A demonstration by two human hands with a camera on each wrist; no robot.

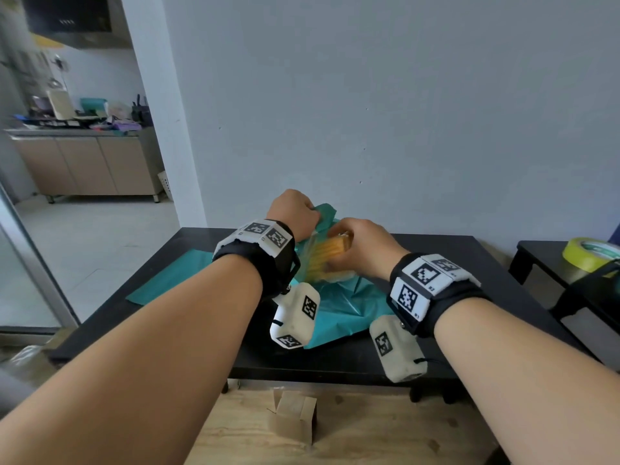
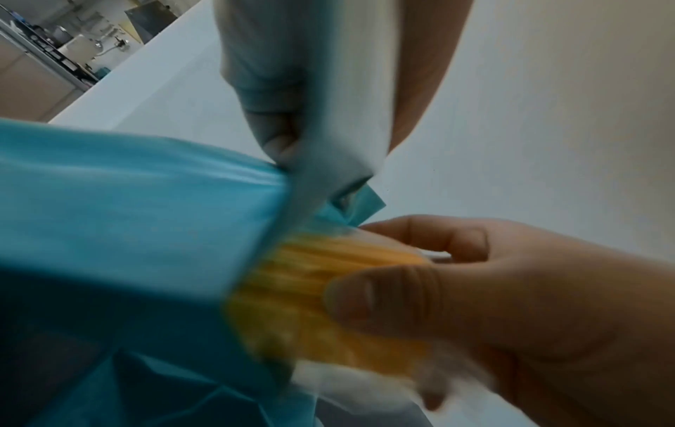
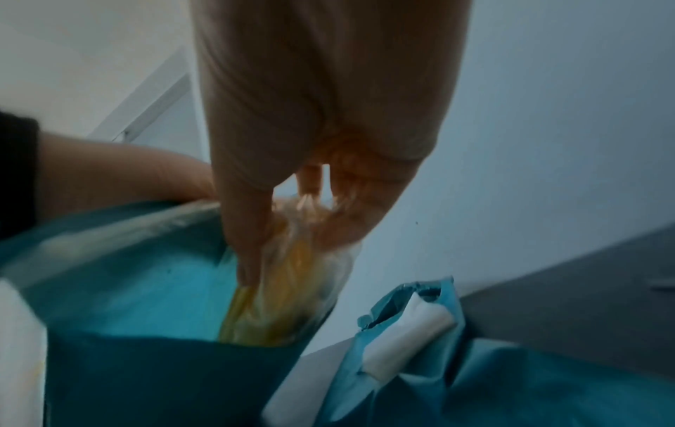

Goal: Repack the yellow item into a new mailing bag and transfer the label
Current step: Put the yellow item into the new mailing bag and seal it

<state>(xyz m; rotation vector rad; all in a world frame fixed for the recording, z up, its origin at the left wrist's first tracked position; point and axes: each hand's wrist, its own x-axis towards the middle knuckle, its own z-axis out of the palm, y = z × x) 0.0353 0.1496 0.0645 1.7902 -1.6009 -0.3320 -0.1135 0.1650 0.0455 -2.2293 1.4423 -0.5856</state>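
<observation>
The yellow item (image 1: pixel 327 255), a ribbed bundle in clear plastic, sticks halfway out of the mouth of a teal mailing bag (image 1: pixel 326 211). My right hand (image 1: pixel 342 239) grips its outer end, thumb on one side and fingers on the other. My left hand (image 1: pixel 310 213) pinches the bag's raised mouth edge just left of it. In the left wrist view the yellow item (image 2: pixel 321 289) lies between the teal bag (image 2: pixel 128 216) and the right hand (image 2: pixel 511 303). In the right wrist view the item (image 3: pixel 277 289) dips into the bag (image 3: pixel 146 289). No label shows clearly.
A crumpled teal bag (image 1: pixel 352 303) with a white strip (image 3: pixel 405 323) lies under my hands on the black table (image 1: pixel 469 263). Another teal bag (image 1: pixel 174 276) lies flat at the left. A yellow tape roll (image 1: pixel 587 253) sits on the right side table. A cardboard box (image 1: pixel 295 417) stands on the floor.
</observation>
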